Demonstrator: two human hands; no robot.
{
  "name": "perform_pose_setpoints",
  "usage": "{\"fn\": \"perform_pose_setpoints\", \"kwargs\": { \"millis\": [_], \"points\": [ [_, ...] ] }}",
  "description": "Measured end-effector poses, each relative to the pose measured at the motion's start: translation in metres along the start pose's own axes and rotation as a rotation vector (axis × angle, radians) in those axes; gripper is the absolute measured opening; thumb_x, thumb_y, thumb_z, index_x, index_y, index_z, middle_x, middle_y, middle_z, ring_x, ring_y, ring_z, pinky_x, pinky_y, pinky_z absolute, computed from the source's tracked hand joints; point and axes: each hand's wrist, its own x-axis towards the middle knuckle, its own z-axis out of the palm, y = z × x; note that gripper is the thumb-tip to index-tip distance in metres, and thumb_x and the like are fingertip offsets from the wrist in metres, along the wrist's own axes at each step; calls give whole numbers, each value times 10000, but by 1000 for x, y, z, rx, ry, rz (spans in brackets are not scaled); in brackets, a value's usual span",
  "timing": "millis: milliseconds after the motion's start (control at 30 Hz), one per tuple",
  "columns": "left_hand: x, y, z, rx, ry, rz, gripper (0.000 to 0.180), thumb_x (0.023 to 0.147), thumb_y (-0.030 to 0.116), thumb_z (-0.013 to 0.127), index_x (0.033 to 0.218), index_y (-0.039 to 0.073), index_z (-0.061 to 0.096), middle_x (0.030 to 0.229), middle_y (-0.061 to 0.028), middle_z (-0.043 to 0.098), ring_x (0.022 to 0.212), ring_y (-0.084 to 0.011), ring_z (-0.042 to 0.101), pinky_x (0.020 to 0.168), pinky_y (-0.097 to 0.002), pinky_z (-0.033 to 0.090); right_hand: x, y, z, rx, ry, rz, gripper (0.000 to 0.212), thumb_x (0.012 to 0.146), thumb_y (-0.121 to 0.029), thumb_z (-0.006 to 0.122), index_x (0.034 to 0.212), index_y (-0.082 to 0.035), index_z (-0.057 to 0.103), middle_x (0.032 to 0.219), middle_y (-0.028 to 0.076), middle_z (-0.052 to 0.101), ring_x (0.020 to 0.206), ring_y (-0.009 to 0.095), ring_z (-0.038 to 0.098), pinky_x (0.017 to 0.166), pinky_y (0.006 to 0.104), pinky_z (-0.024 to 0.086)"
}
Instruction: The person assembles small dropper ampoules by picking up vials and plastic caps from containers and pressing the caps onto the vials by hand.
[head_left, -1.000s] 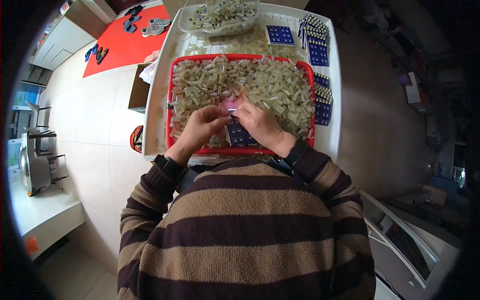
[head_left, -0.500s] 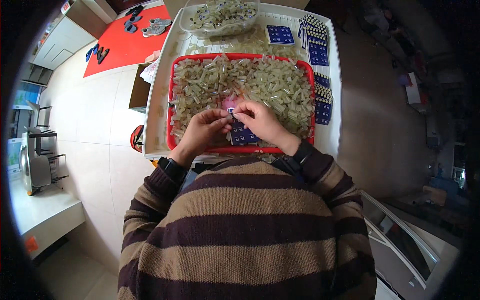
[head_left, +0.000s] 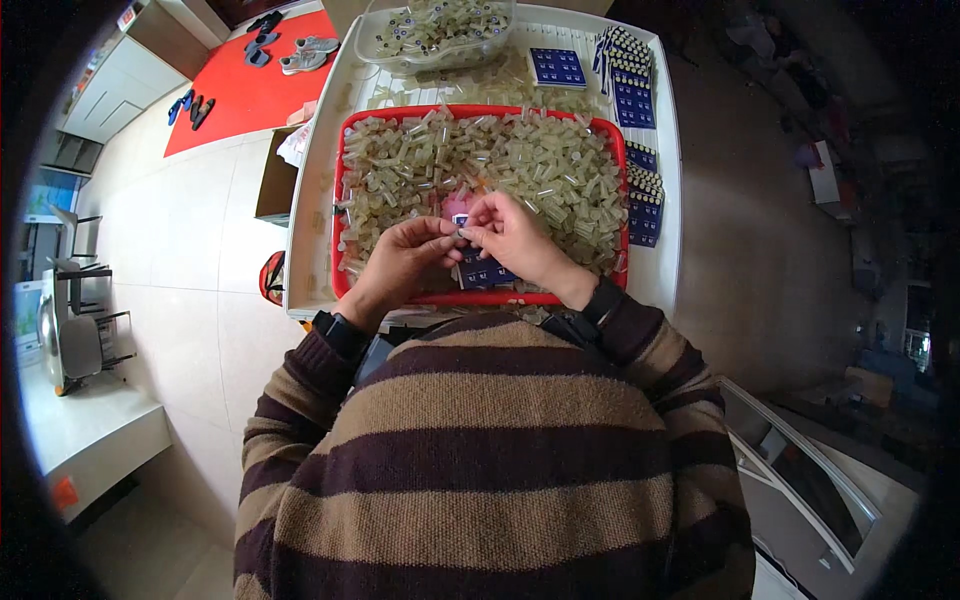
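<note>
My left hand (head_left: pixel 410 257) and my right hand (head_left: pixel 512 236) meet over the near middle of a red tray (head_left: pixel 345 283). Thumb and forefinger of each are pinched together, the fingertips almost touching; whatever lies between them is too small to name. Just beyond the fingertips shows a small blue-and-white piece (head_left: pixel 459 218), with a pink patch (head_left: pixel 460 203) behind it. Below my fingers lies a dark blue sheet (head_left: pixel 485 272) with rows of small white marks, partly covered by my hands. Short clear, yellowish tubes (head_left: pixel 570 170) heap up around it inside the tray.
The tray sits on a white, raised-rim table (head_left: pixel 655 280). At its far end stands a clear plastic tub (head_left: pixel 440 55) of dark-ended tubes. A blue sheet (head_left: pixel 557 67) and blue cards with rows of tubes (head_left: pixel 630 85) lie at the far right. An open cardboard box (head_left: pixel 277 178) stands left.
My right fingers have shifted slightly, with the fingertips a little lower against my left hand's. The whole view has moved a touch; the tubes and sheets stay in place.
</note>
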Motion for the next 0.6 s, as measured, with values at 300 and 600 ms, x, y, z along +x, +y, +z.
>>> {"fn": "perform_pose_setpoints", "kwargs": {
  "millis": [300, 600],
  "points": [
    [52, 91, -4, 627, 52, 301, 219, 889, 97, 609, 1061, -38, 605, 893, -79, 662, 764, -105, 625, 688, -231, 517, 3, 6, 2, -738, 70, -468, 231, 777, -61, 650, 1000, -75, 592, 908, 103, 584, 782, 298, 609, 670, 379, 507],
    [114, 107, -2, 978, 155, 690, 222, 833, 127, 646, 1035, 38, 647, 808, -84, 678, 681, -137, 616, 586, -304, 490, 5, 7, 5, -863, 71, -563, 123, 771, -88, 642, 885, -91, 596, 895, 86, 573, 764, 292, 610, 633, 375, 508]
  ]
}}
